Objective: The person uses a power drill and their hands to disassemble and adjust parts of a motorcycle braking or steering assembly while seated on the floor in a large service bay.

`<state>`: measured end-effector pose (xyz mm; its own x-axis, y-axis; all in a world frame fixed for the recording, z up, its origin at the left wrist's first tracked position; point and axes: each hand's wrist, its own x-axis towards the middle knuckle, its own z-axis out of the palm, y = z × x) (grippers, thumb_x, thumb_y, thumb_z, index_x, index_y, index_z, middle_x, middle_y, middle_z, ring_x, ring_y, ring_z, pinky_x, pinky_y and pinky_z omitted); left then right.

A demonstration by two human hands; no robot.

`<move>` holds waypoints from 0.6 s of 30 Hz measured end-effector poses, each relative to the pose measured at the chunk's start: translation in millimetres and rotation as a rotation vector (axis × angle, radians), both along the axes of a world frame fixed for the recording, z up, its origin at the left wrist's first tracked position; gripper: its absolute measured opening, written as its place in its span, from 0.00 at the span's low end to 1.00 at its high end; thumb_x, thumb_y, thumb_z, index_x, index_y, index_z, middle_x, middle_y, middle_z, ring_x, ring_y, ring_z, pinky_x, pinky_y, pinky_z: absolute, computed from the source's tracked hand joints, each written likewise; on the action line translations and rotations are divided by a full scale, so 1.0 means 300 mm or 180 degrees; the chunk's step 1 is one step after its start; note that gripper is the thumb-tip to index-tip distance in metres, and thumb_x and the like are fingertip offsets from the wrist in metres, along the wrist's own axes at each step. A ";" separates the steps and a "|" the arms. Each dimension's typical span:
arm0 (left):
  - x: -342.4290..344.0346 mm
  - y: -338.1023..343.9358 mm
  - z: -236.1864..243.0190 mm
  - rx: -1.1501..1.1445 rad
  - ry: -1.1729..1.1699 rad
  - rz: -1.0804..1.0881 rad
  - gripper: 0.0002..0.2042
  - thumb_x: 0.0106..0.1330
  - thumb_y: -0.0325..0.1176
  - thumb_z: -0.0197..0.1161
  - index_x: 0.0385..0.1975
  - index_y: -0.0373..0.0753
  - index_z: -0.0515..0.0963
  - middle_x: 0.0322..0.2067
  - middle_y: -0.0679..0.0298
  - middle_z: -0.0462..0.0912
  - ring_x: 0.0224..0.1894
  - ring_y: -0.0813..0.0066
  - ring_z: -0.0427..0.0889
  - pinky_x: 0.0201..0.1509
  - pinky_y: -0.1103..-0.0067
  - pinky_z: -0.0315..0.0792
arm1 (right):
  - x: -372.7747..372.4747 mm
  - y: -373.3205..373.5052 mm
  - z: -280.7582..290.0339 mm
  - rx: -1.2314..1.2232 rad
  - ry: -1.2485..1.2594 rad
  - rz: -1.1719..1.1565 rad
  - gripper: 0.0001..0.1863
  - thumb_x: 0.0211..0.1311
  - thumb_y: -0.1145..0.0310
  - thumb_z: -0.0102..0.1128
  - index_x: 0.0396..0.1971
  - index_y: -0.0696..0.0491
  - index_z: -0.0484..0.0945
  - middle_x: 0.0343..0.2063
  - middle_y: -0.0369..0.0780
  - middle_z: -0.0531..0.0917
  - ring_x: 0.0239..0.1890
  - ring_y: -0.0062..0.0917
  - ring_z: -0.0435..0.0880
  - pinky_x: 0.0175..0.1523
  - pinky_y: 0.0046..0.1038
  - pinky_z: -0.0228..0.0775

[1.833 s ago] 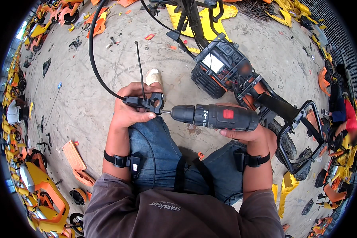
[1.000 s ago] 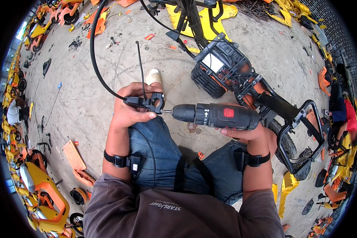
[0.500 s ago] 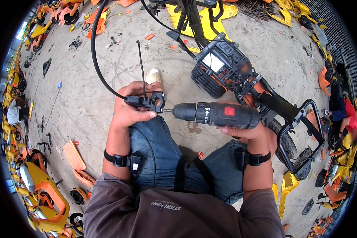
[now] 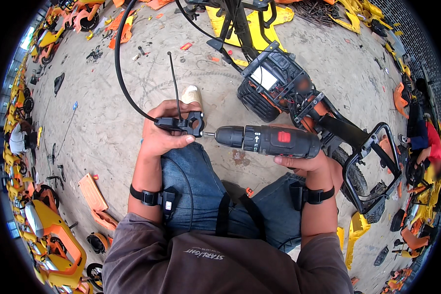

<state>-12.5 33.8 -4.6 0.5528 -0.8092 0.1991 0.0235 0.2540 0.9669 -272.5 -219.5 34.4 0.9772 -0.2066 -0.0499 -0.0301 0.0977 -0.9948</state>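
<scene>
My left hand [image 4: 162, 132] is closed around a black brake lever [image 4: 175, 81], with its handlebar clamp [image 4: 195, 124] turned toward the middle. The thin lever blade points away from me, and a black cable [image 4: 120, 68] arcs up from the lever body. My right hand [image 4: 304, 160] grips a black cordless drill [image 4: 267, 140] with a red patch on its top, held level and pointing left. The drill's bit [image 4: 209, 134] meets the near side of the clamp, at or close to a screw; exact contact is too small to tell. Most of the drill's handle is hidden.
A stripped vehicle frame [image 4: 299, 93] with black and orange parts stands ahead to the right, its tubular rack [image 4: 372, 166] close to my right arm. Yellow panels [image 4: 279, 22] and orange panels [image 4: 92, 192] lie on the concrete floor. Another person [image 4: 430, 142] is at the far right.
The brake lever, my left hand and the drill's front have shifted very slightly to the right in the view. Both hands keep their hold.
</scene>
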 end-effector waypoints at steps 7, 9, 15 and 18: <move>-0.008 -0.007 0.010 -0.0121 0.0120 0.0007 0.35 0.40 0.27 0.82 0.51 0.33 0.70 0.48 0.45 0.81 0.51 0.61 0.82 0.55 0.68 0.78 | -0.031 -0.035 -0.004 -0.0059 0.0196 -0.0065 0.29 0.43 0.78 0.76 0.50 0.61 0.79 0.41 0.41 0.85 0.40 0.21 0.82 0.46 0.26 0.75; -0.006 -0.010 0.012 -0.0201 0.0077 0.0029 0.35 0.40 0.26 0.82 0.51 0.33 0.70 0.48 0.45 0.81 0.50 0.61 0.82 0.54 0.68 0.78 | -0.057 -0.058 -0.013 -0.0057 0.0175 -0.0189 0.29 0.42 0.79 0.75 0.49 0.62 0.79 0.38 0.41 0.85 0.36 0.22 0.83 0.43 0.27 0.75; -0.016 -0.011 0.014 -0.0099 0.0066 0.0114 0.34 0.41 0.26 0.82 0.50 0.32 0.71 0.48 0.46 0.82 0.48 0.63 0.83 0.51 0.71 0.79 | 0.001 -0.086 -0.011 0.0651 0.0137 -0.1152 0.21 0.53 0.73 0.67 0.49 0.61 0.78 0.37 0.44 0.85 0.30 0.23 0.81 0.36 0.27 0.76; -0.002 -0.001 -0.005 0.0087 -0.0224 0.0156 0.32 0.41 0.27 0.81 0.48 0.33 0.72 0.48 0.47 0.82 0.46 0.68 0.83 0.41 0.78 0.78 | 0.089 -0.127 -0.108 0.0974 0.0307 -0.1943 0.18 0.53 0.77 0.62 0.46 0.61 0.78 0.36 0.44 0.85 0.26 0.23 0.80 0.31 0.25 0.73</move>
